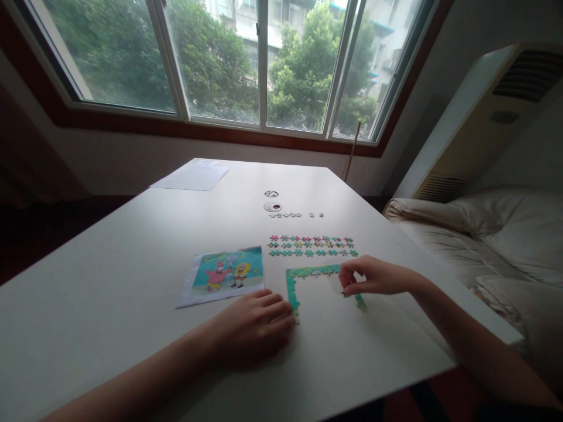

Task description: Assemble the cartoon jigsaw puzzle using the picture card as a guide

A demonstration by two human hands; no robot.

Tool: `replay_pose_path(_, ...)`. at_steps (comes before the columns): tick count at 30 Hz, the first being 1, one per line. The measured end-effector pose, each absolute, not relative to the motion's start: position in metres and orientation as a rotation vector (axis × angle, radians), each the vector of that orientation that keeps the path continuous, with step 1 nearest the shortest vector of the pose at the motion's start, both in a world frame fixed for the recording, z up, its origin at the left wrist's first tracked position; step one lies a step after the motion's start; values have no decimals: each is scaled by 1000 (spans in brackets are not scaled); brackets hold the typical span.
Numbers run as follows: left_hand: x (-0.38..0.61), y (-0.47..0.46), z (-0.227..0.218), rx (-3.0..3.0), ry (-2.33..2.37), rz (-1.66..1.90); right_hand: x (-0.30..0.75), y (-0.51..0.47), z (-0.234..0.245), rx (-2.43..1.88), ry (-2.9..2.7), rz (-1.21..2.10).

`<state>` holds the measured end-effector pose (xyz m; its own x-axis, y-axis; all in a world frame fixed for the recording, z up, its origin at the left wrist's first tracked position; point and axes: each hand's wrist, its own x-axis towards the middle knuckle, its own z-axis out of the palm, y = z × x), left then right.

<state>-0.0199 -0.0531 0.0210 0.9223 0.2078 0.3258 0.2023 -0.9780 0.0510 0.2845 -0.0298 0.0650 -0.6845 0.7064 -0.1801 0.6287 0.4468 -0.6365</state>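
Forearms [167, 363] slant over the white desk [114, 264] from both lower corners. The left hand [257, 322] lies palm down, fingers loosely bent, its tips at the left side of a jigsaw border [291, 287]; it grasps nothing. The border lies flat on the desk between the two hands, with far, left and right sides but no near one. At its right side is the right hand [373, 274], thumb and forefinger close together; a dark speck shows below the tips, but I cannot tell whether that grip is clamped on a piece. The border looks light, thin and fairly stiff, probably card; its joints would likely pop if one end were lifted, so it is best pressed flat and slid by the outer edges. Left of it lies a cartoon picture sheet [233, 269]. Beyond the border, three rows of coloured pieces [298, 253] look best pinched by opposite edges. Farther off are a row of pale pieces [285, 215], two small round items [269, 206], white paper [193, 177] and the window [263, 70].
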Motion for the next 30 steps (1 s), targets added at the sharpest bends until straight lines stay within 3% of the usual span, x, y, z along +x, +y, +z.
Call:
replay_pose_path(8,-20,-54,22,3072,335,546,252,-57,61,-1123,-2507,1137)
replay_pose_path(19,-20,-54,23,3063,339,548,221,-81,47,-1110,-2584,887)
replay_pose_path(30,-20,-53,21,3039,349,504,284,39,59,-1410,-2427,435)
